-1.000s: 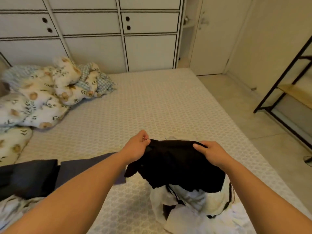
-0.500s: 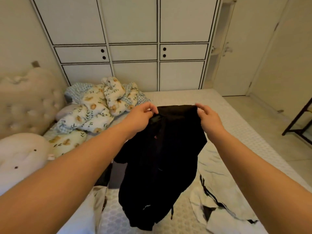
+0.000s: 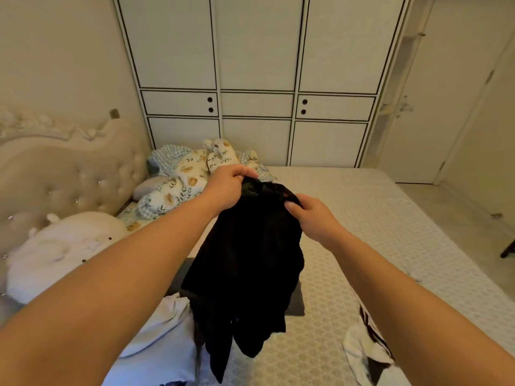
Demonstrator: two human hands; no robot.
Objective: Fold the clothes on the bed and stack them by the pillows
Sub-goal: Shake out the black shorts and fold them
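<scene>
Two bare forearms, no sleeves in view. Left hand [image 3: 227, 188] and right hand [image 3: 313, 215] bare, ungloved. Short plain fingernails.

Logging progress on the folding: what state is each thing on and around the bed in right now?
Black garment: unfolded, held up, hanging.
Left hand: grips the garment's top edge.
Right hand: grips the garment's top edge.
White clothes: crumpled on the bed.
Grey garment: lying flat.
Quilt: bunched by the headboard.
Wardrobe: doors closed.
</scene>
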